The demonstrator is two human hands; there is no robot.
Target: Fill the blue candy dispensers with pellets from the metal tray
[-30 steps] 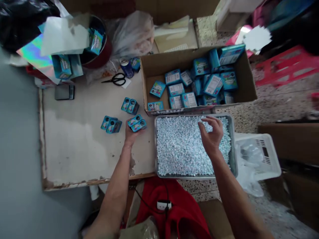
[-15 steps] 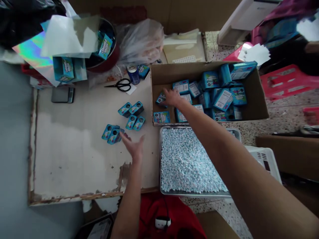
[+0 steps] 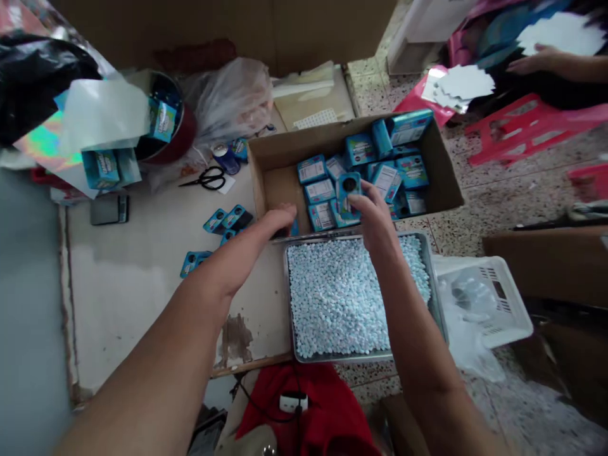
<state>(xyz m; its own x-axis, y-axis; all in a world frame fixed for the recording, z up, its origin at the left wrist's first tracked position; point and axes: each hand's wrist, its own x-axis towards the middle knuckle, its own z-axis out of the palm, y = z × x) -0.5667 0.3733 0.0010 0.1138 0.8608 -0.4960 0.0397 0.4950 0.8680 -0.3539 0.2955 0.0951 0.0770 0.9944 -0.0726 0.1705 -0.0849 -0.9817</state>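
My right hand [image 3: 375, 218] is closed on a small blue carton [image 3: 350, 206] with a dark round spot, held upright over the cardboard box [image 3: 268, 183]. My left hand [image 3: 283, 217] reaches into the near left corner of that box. Its fingers are closed around another small blue carton [image 3: 294, 227], of which only a sliver shows. Several printed blue cartons [image 3: 320, 190] lie in the box, mostly toward its right side. On the table, left of the box, stand more small cartons [image 3: 235, 217], some hidden behind my left forearm.
A metal tray [image 3: 291, 316] of pale blue and white candies adjoins the box's near side. Scissors [image 3: 209, 180], a blue can [image 3: 225, 159] and a small scale [image 3: 109, 210] lie on the table. A red pot [image 3: 187, 130] stands behind. Another person's hand [image 3: 536, 61] holds white card at the right.
My right hand has moved right across the box with a small carton. The left hand has gone from the table cartons into the box's near left corner. The view has shifted.
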